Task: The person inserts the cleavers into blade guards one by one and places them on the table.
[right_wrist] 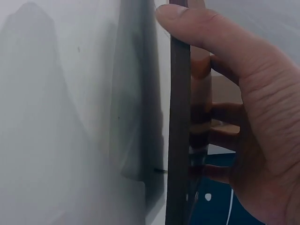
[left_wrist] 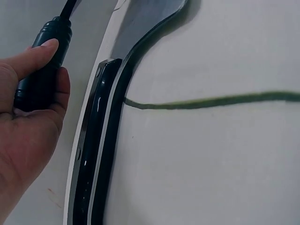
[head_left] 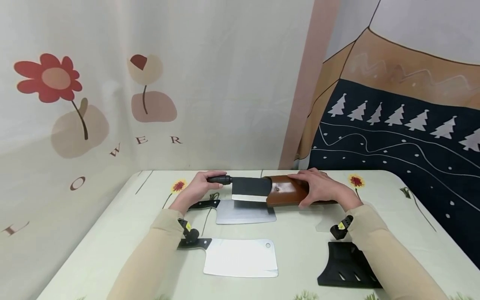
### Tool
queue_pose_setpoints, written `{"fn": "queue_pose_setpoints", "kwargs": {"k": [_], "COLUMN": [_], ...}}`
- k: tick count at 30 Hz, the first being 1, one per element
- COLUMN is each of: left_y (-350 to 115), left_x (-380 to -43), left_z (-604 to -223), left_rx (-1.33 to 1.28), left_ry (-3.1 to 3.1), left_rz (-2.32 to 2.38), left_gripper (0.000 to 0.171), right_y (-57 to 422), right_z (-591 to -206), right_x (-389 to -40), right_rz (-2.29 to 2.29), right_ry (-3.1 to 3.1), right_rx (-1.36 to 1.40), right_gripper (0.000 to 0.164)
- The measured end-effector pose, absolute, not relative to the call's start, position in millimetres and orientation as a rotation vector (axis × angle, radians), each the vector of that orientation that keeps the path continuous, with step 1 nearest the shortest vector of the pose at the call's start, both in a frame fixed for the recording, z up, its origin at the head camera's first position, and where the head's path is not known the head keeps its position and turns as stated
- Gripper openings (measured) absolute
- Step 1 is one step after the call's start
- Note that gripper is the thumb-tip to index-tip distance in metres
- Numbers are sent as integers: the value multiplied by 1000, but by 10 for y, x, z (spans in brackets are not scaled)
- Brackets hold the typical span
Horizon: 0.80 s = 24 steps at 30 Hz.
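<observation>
Ok so the main thing here is keeping the cleaver [head_left: 250,187] dead in line with the sheath [head_left: 286,191]. The left hand [head_left: 198,189] is wrapped round the handle [head_left: 220,179], and the right hand [head_left: 324,187] is clamped on the sheath, thumb on the near side, fingers round the far side. The cleaver is at the far part of the table [head_left: 300,237], its dark blade lying between the 2 hands, front end at the sheath mouth, bright edge toward the person. From this 1 moment I can't tell if it's going in or coming out, but imo the tips are the same both ways.

Go slow and straight, no twisting, or the edge could bite the leather-looking wall. I'd watch that right thumb: it's on the edge side, so better to grip the flat faces in case the blade pokes through. Keep the wrists level so the mouth doesn't pinch.

Also mind the dull cleaver [head_left: 245,211] just on the near side and the bright cleaver [head_left: 241,257] closer in; don't drop an elbow on them. The black rack [head_left: 343,266] sits well apart, by the right sleeve.
</observation>
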<state>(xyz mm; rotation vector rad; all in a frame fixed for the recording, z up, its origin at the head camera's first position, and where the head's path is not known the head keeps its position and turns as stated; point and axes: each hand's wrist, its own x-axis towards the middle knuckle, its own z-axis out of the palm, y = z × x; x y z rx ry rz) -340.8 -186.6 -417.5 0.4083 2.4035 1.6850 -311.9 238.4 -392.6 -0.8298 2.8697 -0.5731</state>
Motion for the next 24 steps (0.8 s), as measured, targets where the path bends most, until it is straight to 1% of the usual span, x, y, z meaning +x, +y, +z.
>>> {"fn": "queue_pose_setpoints", "kwargs": {"k": [8, 24], "left_y": [-1857, -1806], "left_x": [-3426, -3378], "left_z": [-4194, -4098], "left_rx": [380, 363], "left_ry": [2393, 2389], "left_rz": [1689, 1710], "left_gripper": [52, 51], "right_y": [2353, 2203], "right_z": [-3935, -3821], "right_x": [-3134, -3131], "right_rz": [-533, -529], "right_ry": [2864, 2877], "right_rx": [-837, -848], "right_gripper": [96, 97]}}
